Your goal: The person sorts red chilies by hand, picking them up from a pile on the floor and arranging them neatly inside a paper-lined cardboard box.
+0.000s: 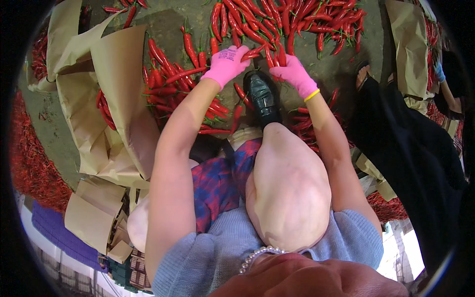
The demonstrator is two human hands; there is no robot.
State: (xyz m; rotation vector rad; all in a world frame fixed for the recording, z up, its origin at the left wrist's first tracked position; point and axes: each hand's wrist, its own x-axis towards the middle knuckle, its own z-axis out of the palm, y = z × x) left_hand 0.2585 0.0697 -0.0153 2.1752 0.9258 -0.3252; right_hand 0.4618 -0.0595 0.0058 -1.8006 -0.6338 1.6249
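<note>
My left hand (228,64), in a pink glove, is at the lower edge of a spread of red chili peppers (256,22), shut on a red chili pepper (253,54) whose end shows at its fingertips. Opposite it, my right hand (295,74), gloved in pink with a yellow cuff, grips a few red chili peppers (276,59) pointing away from me. More chilies (174,89) lie heaped left of my left hand, and others (302,122) lie below my right wrist. The fingers' undersides are hidden.
A brown paper bag (122,85) with some chilies stands at the left. My black shoe (262,94) rests between my hands. A person in black clothing (404,137) stands close at the right; beyond, another person's blue-gloved hand (439,71) is near a paper bag (408,48).
</note>
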